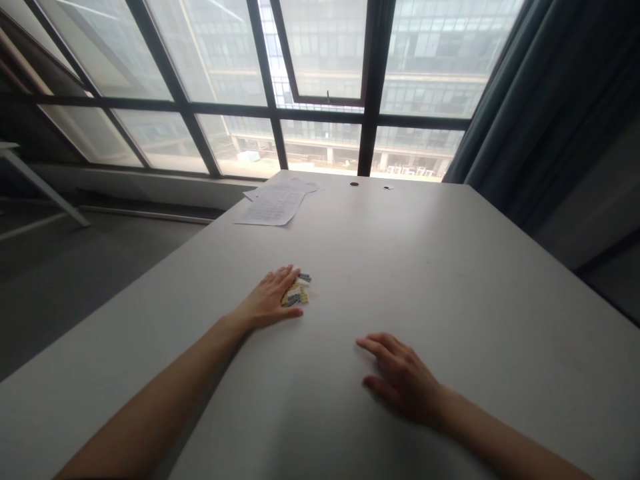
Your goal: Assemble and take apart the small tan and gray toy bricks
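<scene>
- White worktop [450,293] runs toward windows [323,53] across the upper frame.
- Left hand [270,293], left of centre, thumb and fingers spread beside small pieces [298,294] mid-frame.
- Right hand [403,373], lower right, loosely spread, visibly holding nothing.
- Too brisk a sweep could scatter the loose-looking pieces.

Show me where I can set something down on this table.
Bare tabletop lies beyond the right hand, toward the curtain, and between the papers and left hand. It's crowded where the left hand meets the small pieces.
</scene>
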Available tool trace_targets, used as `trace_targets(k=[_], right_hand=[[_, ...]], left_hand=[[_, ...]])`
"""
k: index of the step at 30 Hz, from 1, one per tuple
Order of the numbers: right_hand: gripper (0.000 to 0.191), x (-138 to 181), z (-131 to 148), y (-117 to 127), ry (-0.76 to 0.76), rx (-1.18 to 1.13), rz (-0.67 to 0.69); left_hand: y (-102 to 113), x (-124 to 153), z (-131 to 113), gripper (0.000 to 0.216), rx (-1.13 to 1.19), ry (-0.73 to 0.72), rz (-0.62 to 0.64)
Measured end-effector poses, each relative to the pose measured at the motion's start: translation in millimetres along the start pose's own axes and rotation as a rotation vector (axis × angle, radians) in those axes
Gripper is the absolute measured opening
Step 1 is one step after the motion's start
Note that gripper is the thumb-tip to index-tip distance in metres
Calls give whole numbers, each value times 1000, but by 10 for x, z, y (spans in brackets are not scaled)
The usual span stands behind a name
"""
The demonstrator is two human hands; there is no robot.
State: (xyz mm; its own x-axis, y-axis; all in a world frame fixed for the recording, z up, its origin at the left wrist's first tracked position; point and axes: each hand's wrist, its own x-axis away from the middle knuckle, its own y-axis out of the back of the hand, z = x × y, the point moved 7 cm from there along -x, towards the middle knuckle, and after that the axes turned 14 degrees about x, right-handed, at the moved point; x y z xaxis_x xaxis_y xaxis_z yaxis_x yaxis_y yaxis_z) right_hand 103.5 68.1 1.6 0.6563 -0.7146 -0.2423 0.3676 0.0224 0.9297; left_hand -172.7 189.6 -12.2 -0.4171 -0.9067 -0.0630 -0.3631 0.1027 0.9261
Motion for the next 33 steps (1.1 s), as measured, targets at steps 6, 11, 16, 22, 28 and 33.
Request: trace_targets(k=[6,11,16,22,28,33], right_hand=[[94,-697,-251,-187,-120,183,25],[105,-850,-583,-257,-107,257,64],[94,-618,-867,-112,-98,289,44],[94,-355,-990,-5,-102,301,47],[94,-478,-1128,-9,-193,289,63],[87,-773,-1117,-16,-197,224,93]], left_hand=[[-123,-307,-370,85,13,-101,76],[-356,-500,-972,79,79,-236,95],[-568,-640,-1524,76,118,-359,96],[-592,-688,-1750,75,150,-420,98],[-504,-575,-1453,90,165,-253,13],[-501,-396,-1289,93,113,-152,-4]])
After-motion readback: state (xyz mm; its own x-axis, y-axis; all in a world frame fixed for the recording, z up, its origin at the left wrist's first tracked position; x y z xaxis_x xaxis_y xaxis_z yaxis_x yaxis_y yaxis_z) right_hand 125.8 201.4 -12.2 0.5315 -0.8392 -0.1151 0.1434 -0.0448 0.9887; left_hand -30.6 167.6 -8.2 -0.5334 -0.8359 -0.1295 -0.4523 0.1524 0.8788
